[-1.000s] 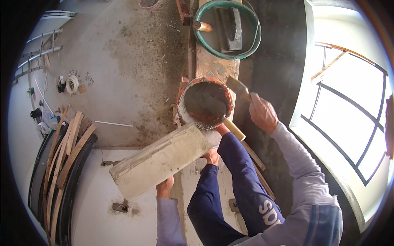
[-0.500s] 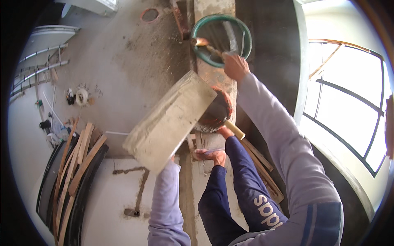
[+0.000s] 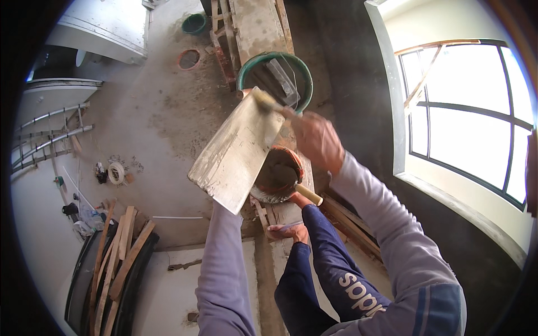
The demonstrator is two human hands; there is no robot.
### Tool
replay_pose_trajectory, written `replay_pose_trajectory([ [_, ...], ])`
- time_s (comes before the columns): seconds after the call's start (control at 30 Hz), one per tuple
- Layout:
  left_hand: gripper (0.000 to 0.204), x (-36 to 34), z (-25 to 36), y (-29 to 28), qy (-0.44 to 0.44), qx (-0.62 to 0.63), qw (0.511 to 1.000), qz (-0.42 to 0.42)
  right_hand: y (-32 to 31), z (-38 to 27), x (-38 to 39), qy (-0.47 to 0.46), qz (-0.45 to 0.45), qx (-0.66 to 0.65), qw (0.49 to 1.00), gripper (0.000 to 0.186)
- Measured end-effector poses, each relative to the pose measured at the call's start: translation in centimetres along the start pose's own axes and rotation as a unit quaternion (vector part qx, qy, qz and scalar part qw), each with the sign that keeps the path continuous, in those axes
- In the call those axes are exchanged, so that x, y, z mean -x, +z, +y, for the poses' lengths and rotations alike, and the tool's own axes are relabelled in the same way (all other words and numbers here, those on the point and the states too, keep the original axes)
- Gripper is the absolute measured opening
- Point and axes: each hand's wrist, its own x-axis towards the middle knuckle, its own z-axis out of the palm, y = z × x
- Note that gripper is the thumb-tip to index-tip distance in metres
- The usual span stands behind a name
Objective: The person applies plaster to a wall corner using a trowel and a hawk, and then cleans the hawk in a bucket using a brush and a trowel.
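My left sleeve reaches up to a pale rectangular plastering float, tilted and smeared with grey. My left hand is hidden beneath it, gripping it from below. My right hand is closed around a brush, its yellowish bristles blurred against the far end of the float. Just beyond stands a green bucket with a long flat metal tool inside. Closer to me, partly covered by the float, is an orange-rimmed bucket of grey mortar. A wooden handle lies across its edge.
My bare feet stand on a narrow raised plank. Wooden boards rest in a black trough at lower left. Farther off are a ladder, a tape roll and another green bucket. A dark wall and window flank the right.
My right hand has drawn the brush from the green bucket back toward me and onto the float. The float has turned steeper, and the view has shifted.
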Motion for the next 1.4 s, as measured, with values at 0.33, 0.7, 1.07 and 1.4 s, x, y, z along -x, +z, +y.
replay_pose_trajectory([
  [0.33,0.044,0.9,-1.7,-0.7,0.077,-0.035,0.996,0.024,-4.1,-4.5,1.8,-0.028,0.001,-0.090,0.995,0.036],
  [0.7,0.031,-0.9,-2.7,-5.3,-0.372,0.647,0.665,0.005,15.0,7.4,-6.9,0.271,-0.186,0.014,0.944,0.028],
  [1.07,0.034,-3.6,0.1,-1.2,-0.076,0.265,0.958,-0.080,-3.8,-0.8,2.0,0.005,-0.051,-0.177,0.983,0.034],
  [1.4,0.034,-0.1,0.9,-6.8,-0.337,0.633,0.683,-0.140,2.8,4.5,-8.0,0.041,-0.027,-0.120,0.991,0.030],
])
